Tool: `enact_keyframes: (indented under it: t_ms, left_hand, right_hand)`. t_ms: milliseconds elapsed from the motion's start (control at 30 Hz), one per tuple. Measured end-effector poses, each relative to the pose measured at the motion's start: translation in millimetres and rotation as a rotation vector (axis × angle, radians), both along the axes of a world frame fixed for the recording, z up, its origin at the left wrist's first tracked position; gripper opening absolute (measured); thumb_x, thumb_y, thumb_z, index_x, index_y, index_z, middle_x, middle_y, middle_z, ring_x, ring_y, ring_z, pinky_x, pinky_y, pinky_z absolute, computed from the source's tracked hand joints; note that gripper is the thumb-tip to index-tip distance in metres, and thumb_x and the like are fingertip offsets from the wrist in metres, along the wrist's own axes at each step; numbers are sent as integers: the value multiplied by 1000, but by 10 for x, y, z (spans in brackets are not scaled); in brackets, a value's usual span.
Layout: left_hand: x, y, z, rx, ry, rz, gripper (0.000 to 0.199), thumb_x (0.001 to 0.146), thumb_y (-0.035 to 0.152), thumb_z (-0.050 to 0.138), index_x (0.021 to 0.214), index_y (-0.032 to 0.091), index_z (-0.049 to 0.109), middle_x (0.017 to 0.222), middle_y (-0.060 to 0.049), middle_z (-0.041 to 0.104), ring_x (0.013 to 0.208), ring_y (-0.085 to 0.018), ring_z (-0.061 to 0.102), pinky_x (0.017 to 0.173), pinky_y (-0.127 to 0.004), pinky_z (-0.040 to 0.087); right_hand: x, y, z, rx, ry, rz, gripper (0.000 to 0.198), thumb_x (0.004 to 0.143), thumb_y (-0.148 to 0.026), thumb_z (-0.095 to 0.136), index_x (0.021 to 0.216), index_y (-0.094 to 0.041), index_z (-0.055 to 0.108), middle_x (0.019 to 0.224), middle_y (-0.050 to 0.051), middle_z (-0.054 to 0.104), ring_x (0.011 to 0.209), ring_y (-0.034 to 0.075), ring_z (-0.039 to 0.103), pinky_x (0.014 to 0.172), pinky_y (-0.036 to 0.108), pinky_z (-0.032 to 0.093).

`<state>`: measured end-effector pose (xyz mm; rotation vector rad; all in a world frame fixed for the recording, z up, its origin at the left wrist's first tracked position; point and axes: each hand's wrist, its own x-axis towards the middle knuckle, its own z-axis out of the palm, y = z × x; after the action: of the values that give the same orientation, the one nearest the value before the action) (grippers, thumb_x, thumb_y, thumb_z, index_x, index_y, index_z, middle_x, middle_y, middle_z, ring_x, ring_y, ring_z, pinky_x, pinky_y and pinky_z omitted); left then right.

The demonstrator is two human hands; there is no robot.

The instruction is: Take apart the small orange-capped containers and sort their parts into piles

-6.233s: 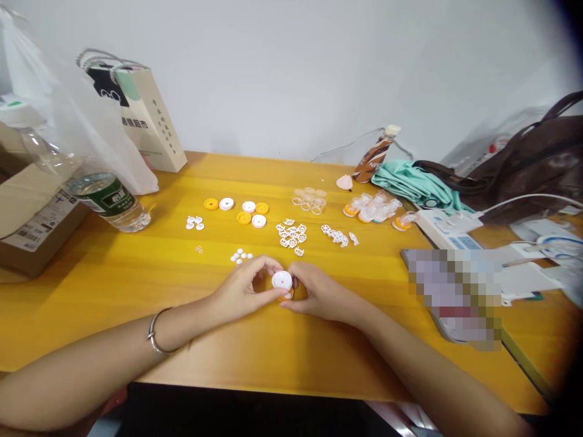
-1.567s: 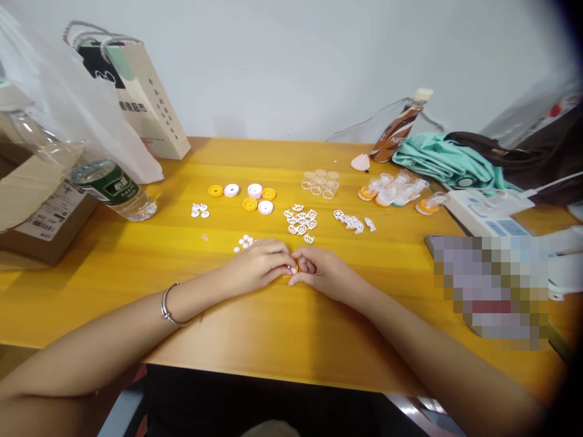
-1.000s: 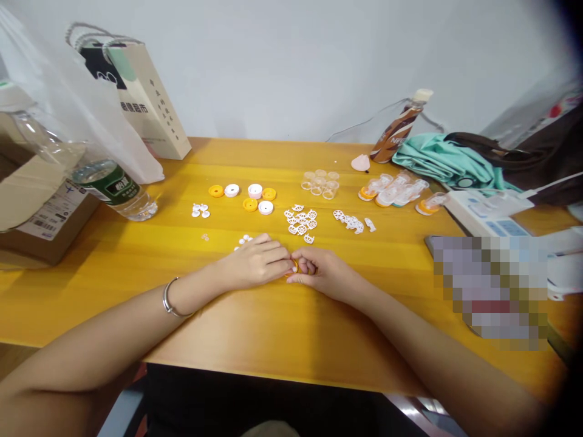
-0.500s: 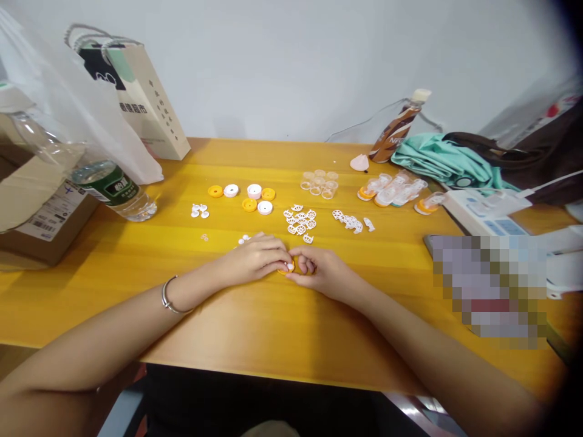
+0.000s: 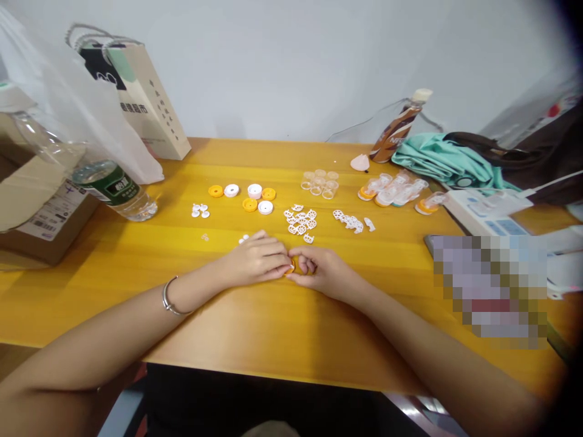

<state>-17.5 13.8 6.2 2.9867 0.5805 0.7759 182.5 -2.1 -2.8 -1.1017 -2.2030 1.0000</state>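
At the near middle of the counter, I observe a small orange piece directly between the left hand and the right hand, neither visibly nearer. Left fingers grip its left side, hiding much of it; right thumb and forefinger grasp the right edge, remaining fingers curled. Outline appears round — no long axis noted; tilt cannot be told. White discs lie on the left hand's far side.
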Motion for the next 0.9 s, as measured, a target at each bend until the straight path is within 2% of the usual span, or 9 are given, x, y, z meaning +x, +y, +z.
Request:
enact_keyframes:
  t_ms: [133, 233, 400, 500, 667, 900]
  left_hand:
    - [-11, 6, 26, -17, -61, 31, 12, 87, 26, 51, 86, 18, 61, 82, -2, 66, 75, -12, 57, 68, -27, 35]
    - [-169, 95, 95, 76, -89, 74, 9, 85, 24, 54, 89, 19, 59, 82, -1, 66, 73, -11, 57, 67, -27, 35]
    - [-631, 311, 268, 293, 115, 116, 9, 86, 22, 53, 92, 19, 58, 80, 0, 65, 74, -12, 56, 66, -28, 34]
    - [-780, 377, 329, 367, 218, 120, 8, 86, 23, 51, 86, 18, 58, 78, 0, 63, 72, -13, 55, 65, -29, 33]
    - [-721, 339, 357, 365, 385, 91, 20, 88, 23, 47, 72, 18, 58, 73, -1, 61, 67, -13, 51, 64, -31, 30]
    - [-673, 269, 403, 308, 342, 74, 18, 86, 29, 51, 72, 18, 57, 72, -1, 60, 65, -13, 50, 62, -31, 30]
  right_hand:
    - [-4, -4, 33, -38, -11, 5, 18, 72, -24, 62, 88, -16, 57, 57, -7, 40, 49, 6, 36, 50, 20, 30]
    - [-2, -19, 45, -60, -13, -14, 20, 73, -24, 62, 91, -17, 58, 57, -7, 40, 50, 6, 36, 50, 20, 30]
    - [19, -35, 44, -79, -8, -16, 22, 72, -23, 62, 93, -18, 58, 60, -7, 41, 53, 6, 39, 52, 20, 32]
    - [25, -39, 58, -82, -4, -14, 21, 72, -22, 62, 92, -18, 58, 61, -7, 41, 53, 6, 39, 53, 20, 33]
    - [24, -42, 78, -95, -11, -17, 20, 72, -24, 62, 91, -18, 58, 61, -7, 41, 54, 7, 40, 53, 20, 33]
    - [27, -36, 56, -90, -4, -19, 21, 72, -25, 62, 92, -18, 57, 61, -7, 41, 53, 7, 40, 53, 20, 33]
